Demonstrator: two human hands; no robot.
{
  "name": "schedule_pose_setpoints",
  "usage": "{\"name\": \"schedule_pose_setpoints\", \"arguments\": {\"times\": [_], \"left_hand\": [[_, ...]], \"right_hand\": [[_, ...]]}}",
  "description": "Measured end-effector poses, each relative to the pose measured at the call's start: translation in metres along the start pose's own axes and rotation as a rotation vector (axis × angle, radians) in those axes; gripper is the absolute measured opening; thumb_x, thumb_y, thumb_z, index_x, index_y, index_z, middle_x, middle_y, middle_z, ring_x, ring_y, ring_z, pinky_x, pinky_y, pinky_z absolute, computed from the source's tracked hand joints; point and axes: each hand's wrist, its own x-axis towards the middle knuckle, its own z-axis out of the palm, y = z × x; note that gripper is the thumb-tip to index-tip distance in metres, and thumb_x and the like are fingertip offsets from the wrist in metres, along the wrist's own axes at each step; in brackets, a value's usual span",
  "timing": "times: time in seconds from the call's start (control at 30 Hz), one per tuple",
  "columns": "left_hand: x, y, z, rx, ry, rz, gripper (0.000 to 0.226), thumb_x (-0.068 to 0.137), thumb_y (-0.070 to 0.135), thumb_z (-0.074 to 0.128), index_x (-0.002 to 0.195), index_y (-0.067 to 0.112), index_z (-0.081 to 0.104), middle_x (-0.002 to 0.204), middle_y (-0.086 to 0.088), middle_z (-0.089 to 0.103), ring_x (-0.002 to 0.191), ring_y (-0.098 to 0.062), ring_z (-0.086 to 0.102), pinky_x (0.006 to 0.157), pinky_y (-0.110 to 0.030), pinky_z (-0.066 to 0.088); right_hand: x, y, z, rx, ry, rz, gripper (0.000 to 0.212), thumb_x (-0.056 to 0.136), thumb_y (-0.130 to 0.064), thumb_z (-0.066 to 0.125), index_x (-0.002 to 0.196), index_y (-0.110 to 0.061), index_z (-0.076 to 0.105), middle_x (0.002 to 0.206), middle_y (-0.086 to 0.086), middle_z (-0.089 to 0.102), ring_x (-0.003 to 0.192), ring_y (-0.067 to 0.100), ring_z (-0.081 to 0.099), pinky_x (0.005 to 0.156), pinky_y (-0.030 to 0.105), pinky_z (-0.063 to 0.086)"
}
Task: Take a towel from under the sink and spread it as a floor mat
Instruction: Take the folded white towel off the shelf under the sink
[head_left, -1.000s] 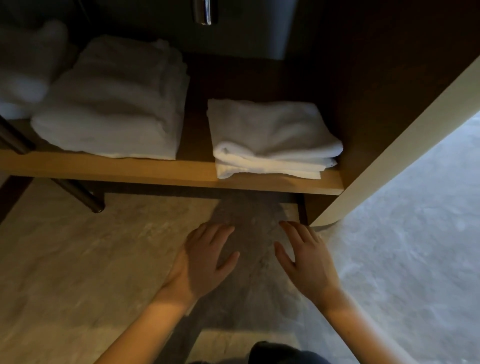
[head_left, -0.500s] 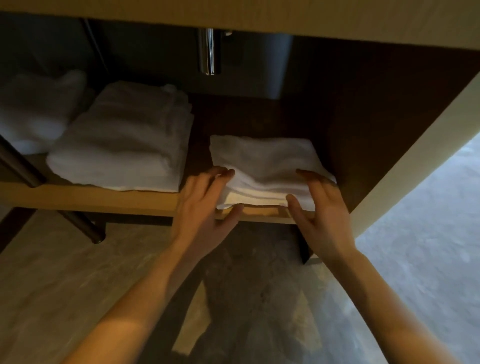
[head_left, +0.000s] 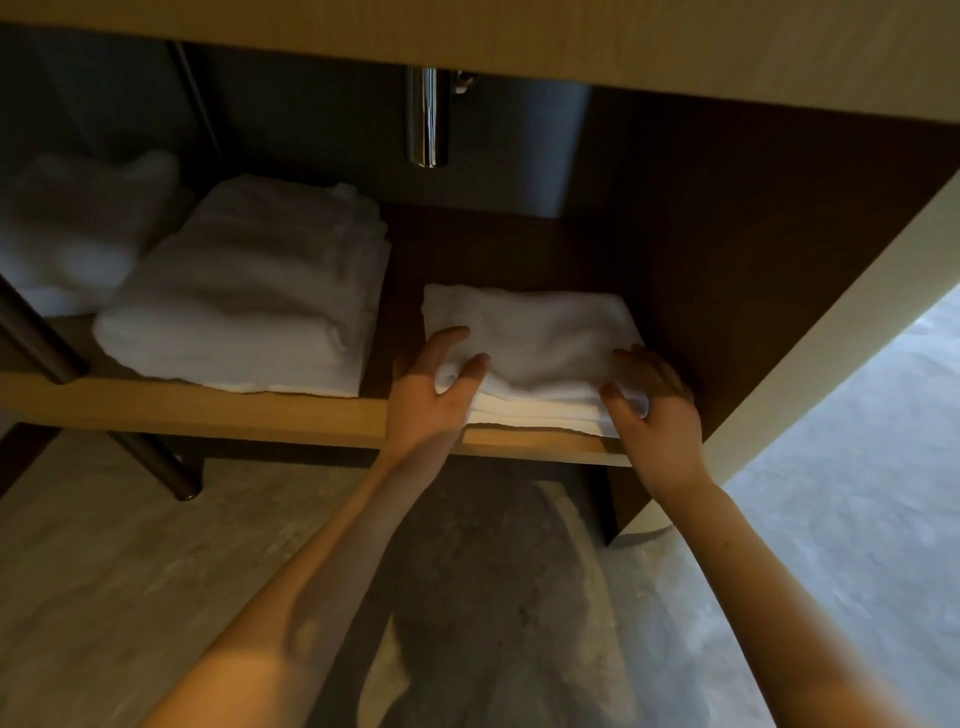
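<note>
Folded white towel lies on the wooden shelf under the sink, right end, beside a taller towel stack. Left hand pinches the top layer at its front left corner, thumb over, fingers curled. Right hand clasps the front right corner likewise.

Dim overall; the cabinet recess in the upper half is darkest. Brighter daylight falls on the floor at lower right. The left edge is soft and blurred, with wide-angle bending.
</note>
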Motion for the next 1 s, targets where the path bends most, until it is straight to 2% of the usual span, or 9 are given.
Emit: {"name": "schedule_pose_setpoints", "arguments": {"times": [0.07, 0.13, 0.27, 0.4, 0.47, 0.57, 0.73, 0.9, 1.0], "left_hand": [[-0.001, -0.001, -0.002, -0.006, -0.011, -0.005, 0.033, 0.09, 0.041, 0.063, 0.123, 0.036, 0.058, 0.103, 0.032, 0.049, 0.091, 0.022, 0.047, 0.066, 0.001, 0.04], [-0.005, -0.004, -0.003, -0.031, -0.024, -0.003, 0.034, 0.091, 0.032, 0.064, 0.124, 0.032, 0.058, 0.103, 0.033, 0.048, 0.092, 0.024, 0.048, 0.071, -0.002, 0.044], [-0.016, -0.013, -0.006, -0.06, 0.02, -0.071, 0.033, 0.089, 0.032, 0.065, 0.117, 0.047, 0.057, 0.109, 0.028, 0.051, 0.106, -0.001, 0.053, 0.079, -0.013, 0.043], [-0.036, -0.015, -0.018, -0.045, 0.027, -0.086, 0.034, 0.086, 0.044, 0.063, 0.108, 0.067, 0.051, 0.105, 0.049, 0.048, 0.108, 0.001, 0.052, 0.078, -0.02, 0.045], [-0.045, -0.017, -0.029, -0.054, -0.017, -0.074, 0.033, 0.086, 0.052, 0.06, 0.114, 0.067, 0.049, 0.112, 0.048, 0.05, 0.115, 0.0, 0.054, 0.084, -0.02, 0.043], [-0.06, -0.016, -0.041, -0.063, -0.07, -0.051, 0.04, 0.086, 0.057, 0.055, 0.125, 0.057, 0.048, 0.125, 0.039, 0.05, 0.118, 0.012, 0.047, 0.091, -0.02, 0.042], [-0.084, -0.012, -0.047, -0.167, -0.108, -0.02, 0.041, 0.088, 0.044, 0.06, 0.128, 0.043, 0.052, 0.126, 0.034, 0.053, 0.118, 0.009, 0.049, 0.088, -0.022, 0.044], [-0.091, -0.01, -0.051, -0.168, -0.112, -0.043, 0.043, 0.086, 0.044, 0.061, 0.128, 0.048, 0.051, 0.131, 0.031, 0.05, 0.122, 0.006, 0.047, 0.094, -0.029, 0.043], [-0.091, -0.008, -0.052, -0.148, -0.131, -0.066, 0.043, 0.086, 0.049, 0.059, 0.128, 0.052, 0.049, 0.135, 0.029, 0.046, 0.125, 0.005, 0.043, 0.096, -0.03, 0.04]], "right_hand": [[-0.003, 0.002, 0.003, 0.068, -0.039, 0.041, 0.041, 0.095, -0.042, 0.055, 0.133, -0.029, 0.056, 0.142, -0.004, 0.05, 0.124, 0.012, 0.046, 0.09, 0.011, 0.033], [-0.007, 0.002, 0.004, 0.081, -0.041, 0.055, 0.04, 0.095, -0.041, 0.055, 0.133, -0.029, 0.056, 0.141, -0.004, 0.051, 0.117, 0.005, 0.046, 0.087, 0.009, 0.034], [-0.022, -0.003, 0.006, -0.01, -0.005, 0.065, 0.039, 0.096, -0.042, 0.053, 0.132, -0.029, 0.057, 0.142, -0.001, 0.051, 0.128, 0.021, 0.044, 0.107, 0.035, 0.036], [-0.047, -0.011, 0.002, -0.018, 0.027, 0.052, 0.038, 0.097, -0.042, 0.05, 0.131, -0.028, 0.058, 0.14, -0.003, 0.053, 0.128, 0.023, 0.044, 0.109, 0.038, 0.035], [-0.059, -0.016, 0.001, -0.004, 0.036, 0.052, 0.038, 0.096, -0.044, 0.05, 0.13, -0.029, 0.058, 0.141, -0.004, 0.052, 0.129, 0.021, 0.044, 0.111, 0.042, 0.035], [-0.079, -0.022, 0.001, 0.05, 0.036, 0.097, 0.045, 0.092, -0.057, 0.045, 0.131, -0.037, 0.054, 0.145, -0.01, 0.047, 0.132, 0.015, 0.041, 0.111, 0.038, 0.033], [-0.1, -0.022, 0.003, 0.096, 0.044, 0.14, 0.045, 0.09, -0.061, 0.044, 0.132, -0.046, 0.05, 0.142, -0.028, 0.038, 0.129, -0.003, 0.032, 0.106, 0.028, 0.03], [-0.104, -0.02, 0.0, 0.12, 0.05, 0.121, 0.044, 0.089, -0.065, 0.042, 0.129, -0.049, 0.051, 0.14, -0.032, 0.037, 0.129, -0.002, 0.034, 0.099, 0.019, 0.036], [-0.099, -0.018, -0.005, 0.138, 0.055, 0.17, 0.046, 0.085, -0.071, 0.039, 0.124, -0.05, 0.053, 0.139, -0.023, 0.039, 0.124, 0.004, 0.037, 0.09, 0.013, 0.034]]}}
